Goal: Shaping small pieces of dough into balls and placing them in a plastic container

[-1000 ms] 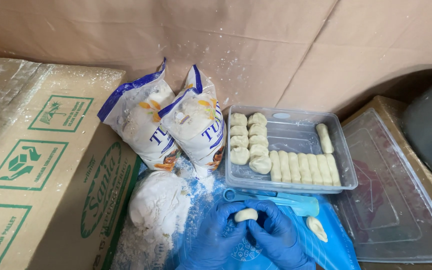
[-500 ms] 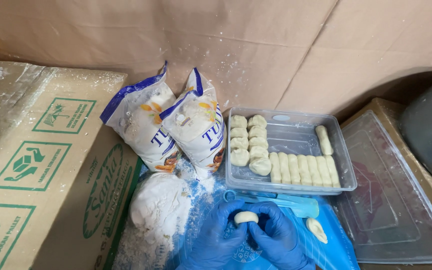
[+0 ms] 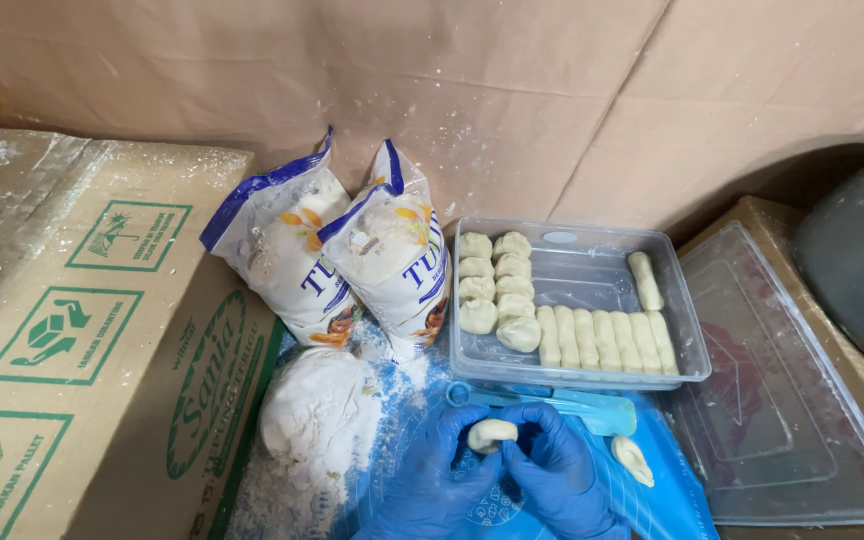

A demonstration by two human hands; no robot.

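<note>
Both gloved hands, left hand (image 3: pixel 432 480) and right hand (image 3: pixel 557 480), pinch one small dough piece (image 3: pixel 490 434) between their fingertips, each grip pressed onto it. It sits above the blue mat (image 3: pixel 672 500), just before the clear tray (image 3: pixel 592 270) of shaped dough.

Blue mat (image 3: pixel 672 500) — dough piece (image 3: pixel 633 460), scraper (image 3: pixel 592 408) on it.

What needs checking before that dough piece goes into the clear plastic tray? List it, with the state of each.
1. Small pale dough piece held by both hands: ok, blue-gloved left hand and right hand pinch it.
2. Free space in the clear plastic tray: ok, middle bare.
3. Shape finished: cannot tell.
4. Blue plastic scraper out of the way: not ok, lies between hands and tray.
5. Gloves intact: ok.
</note>
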